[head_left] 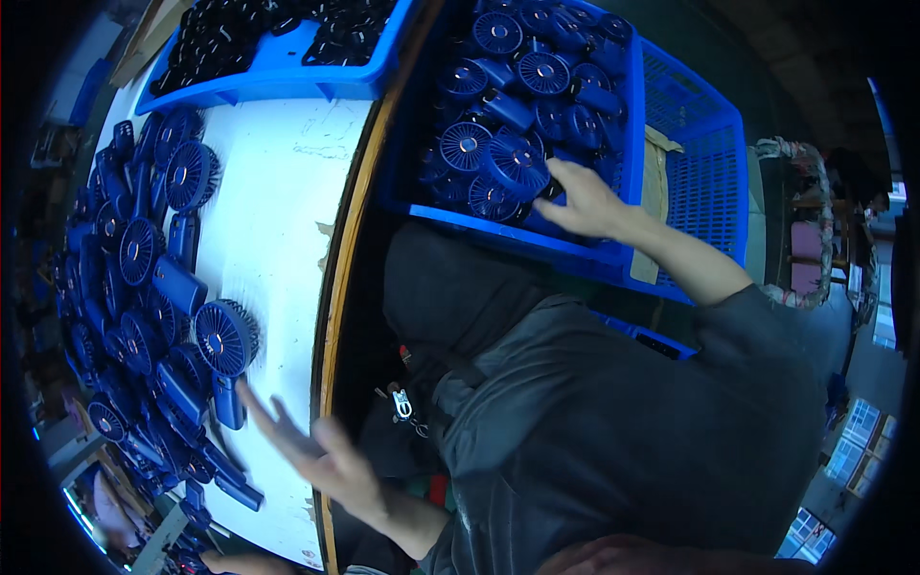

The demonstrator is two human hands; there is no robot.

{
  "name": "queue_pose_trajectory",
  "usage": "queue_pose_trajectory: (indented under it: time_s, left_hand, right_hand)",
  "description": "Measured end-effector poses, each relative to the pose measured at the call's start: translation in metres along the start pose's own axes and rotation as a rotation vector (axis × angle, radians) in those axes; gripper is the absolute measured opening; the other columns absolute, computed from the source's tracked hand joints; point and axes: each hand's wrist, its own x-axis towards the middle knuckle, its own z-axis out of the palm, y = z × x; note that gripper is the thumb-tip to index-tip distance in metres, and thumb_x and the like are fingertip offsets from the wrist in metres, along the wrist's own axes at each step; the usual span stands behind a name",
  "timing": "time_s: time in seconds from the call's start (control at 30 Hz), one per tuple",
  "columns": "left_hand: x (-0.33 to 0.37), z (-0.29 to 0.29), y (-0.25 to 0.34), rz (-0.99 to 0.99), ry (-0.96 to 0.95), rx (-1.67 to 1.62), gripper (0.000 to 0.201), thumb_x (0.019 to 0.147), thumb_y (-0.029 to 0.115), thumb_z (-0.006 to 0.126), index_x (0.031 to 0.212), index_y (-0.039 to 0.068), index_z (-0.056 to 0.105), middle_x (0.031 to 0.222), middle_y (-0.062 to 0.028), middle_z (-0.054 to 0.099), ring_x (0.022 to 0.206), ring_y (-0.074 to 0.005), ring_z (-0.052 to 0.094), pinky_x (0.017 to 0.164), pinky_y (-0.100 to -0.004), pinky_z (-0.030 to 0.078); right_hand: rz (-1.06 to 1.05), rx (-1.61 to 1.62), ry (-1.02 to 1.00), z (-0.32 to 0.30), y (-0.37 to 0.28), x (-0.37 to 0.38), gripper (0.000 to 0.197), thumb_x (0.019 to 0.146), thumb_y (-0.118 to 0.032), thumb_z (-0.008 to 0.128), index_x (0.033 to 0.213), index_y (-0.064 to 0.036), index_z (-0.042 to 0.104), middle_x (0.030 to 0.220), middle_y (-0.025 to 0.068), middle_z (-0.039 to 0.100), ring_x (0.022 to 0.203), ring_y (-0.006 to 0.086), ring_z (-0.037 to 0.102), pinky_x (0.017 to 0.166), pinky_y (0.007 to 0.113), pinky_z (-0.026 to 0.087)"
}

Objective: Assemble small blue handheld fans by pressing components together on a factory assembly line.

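Note:
My right hand (pixel 586 199) is closed at the dark handle end of a blue handheld fan (pixel 517 163), over a blue crate (pixel 517 235) filled with similar fans. The fingers partly hide the handle. On the left, my left hand (pixel 331 465) is above the white tabletop (pixel 278 192), its fingers stretched out and slightly blurred. It holds nothing. Its fingertips come near the handle of another blue handheld fan (pixel 227 337), which lies at the edge of a large pile of fans (pixel 134 335).
A blue bin (pixel 259 91) of small black parts stands at the table's far end. Wooden edging (pixel 355 211) borders the tabletop. An empty-looking blue basket (pixel 704 144) adjoins the crate on the right. Another person's hand (pixel 225 563) shows at the lower left.

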Motion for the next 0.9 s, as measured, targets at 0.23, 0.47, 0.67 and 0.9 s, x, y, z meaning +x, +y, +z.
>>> queue_pose_trajectory:
  time_s: [0.23, 0.47, 0.67, 0.9]
  left_hand:
    - [-0.026, -0.107, -0.082, -0.217, 0.299, 0.558, 0.061, 0.100, 0.037, 0.057, 0.146, -0.002, 0.043, 0.150, -0.0220, 0.043, 0.140, -0.0331, 0.041, 0.116, -0.0467, 0.031]
    - [-0.060, -0.183, -0.180, -0.553, 0.400, 0.969, 0.070, 0.100, 0.051, 0.052, 0.146, -0.001, 0.042, 0.146, -0.0268, 0.044, 0.136, -0.0408, 0.044, 0.111, -0.0461, 0.040]
    - [-0.053, -0.192, -0.199, -0.702, 0.356, 0.816, 0.075, 0.101, 0.056, 0.045, 0.144, -0.005, 0.042, 0.141, -0.0290, 0.049, 0.129, -0.0427, 0.051, 0.106, -0.0448, 0.046]
    - [-0.028, -0.204, -0.210, -0.620, 0.330, 0.816, 0.068, 0.101, 0.044, 0.053, 0.144, -0.007, 0.041, 0.139, -0.0292, 0.050, 0.127, -0.0414, 0.052, 0.103, -0.0426, 0.046]
  right_hand:
    - [-0.077, -0.462, 0.138, -0.016, 0.026, 0.003, 0.051, 0.081, -0.018, 0.072, 0.124, 0.0025, 0.054, 0.119, 0.0233, 0.056, 0.108, 0.0403, 0.057, 0.096, 0.045, 0.047]
    - [-0.220, 0.046, 0.050, 0.009, -0.059, 0.001, 0.033, 0.081, -0.013, 0.068, 0.111, -0.0001, 0.062, 0.109, 0.0176, 0.062, 0.105, 0.0367, 0.059, 0.092, 0.045, 0.049]
    - [-0.441, 0.414, -0.113, 0.060, -0.127, -0.001, 0.034, 0.086, -0.011, 0.064, 0.117, 0.0013, 0.056, 0.112, 0.0179, 0.059, 0.105, 0.0367, 0.060, 0.090, 0.045, 0.051]
    - [-0.539, 0.526, -0.208, 0.085, -0.163, 0.002, 0.034, 0.086, -0.010, 0.066, 0.116, 0.0042, 0.057, 0.113, 0.0173, 0.058, 0.103, 0.0351, 0.062, 0.090, 0.044, 0.052]
